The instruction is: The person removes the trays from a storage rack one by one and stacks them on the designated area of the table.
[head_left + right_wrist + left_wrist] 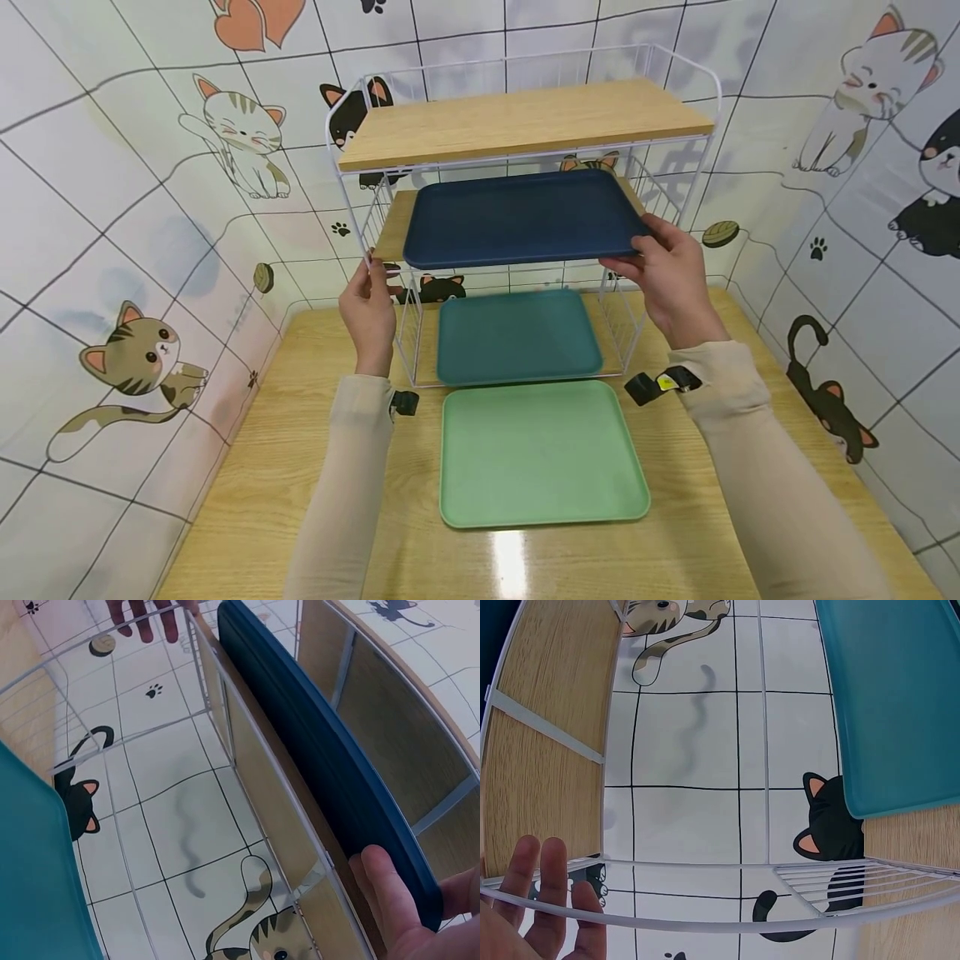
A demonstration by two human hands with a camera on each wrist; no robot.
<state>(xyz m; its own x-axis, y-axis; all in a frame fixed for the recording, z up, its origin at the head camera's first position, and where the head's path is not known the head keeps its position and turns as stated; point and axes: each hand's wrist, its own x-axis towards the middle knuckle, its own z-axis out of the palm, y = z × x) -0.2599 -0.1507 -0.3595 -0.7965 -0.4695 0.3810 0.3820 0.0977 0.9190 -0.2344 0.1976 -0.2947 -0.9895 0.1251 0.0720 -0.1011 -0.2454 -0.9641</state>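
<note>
A dark blue tray [525, 217] lies on the middle wooden shelf of a white wire rack [712, 154], in the head view. My right hand [671, 271] pinches its front right corner, thumb on top and fingers underneath. The right wrist view shows those fingers [390, 892] against the tray's underside. At the left front corner of the same shelf, my left hand [367, 312] holds the rack's frame. Its fingers [553, 889] reach past the wire beneath the shelf in the left wrist view. A teal tray [517, 337] rests on the bottom level.
On the wooden table [300, 500], a light green tray [543, 454] lies directly before the rack. The bare wooden top shelf [525, 121] is above the blue tray. Tiled walls with cat drawings [142, 358] stand behind and on both sides.
</note>
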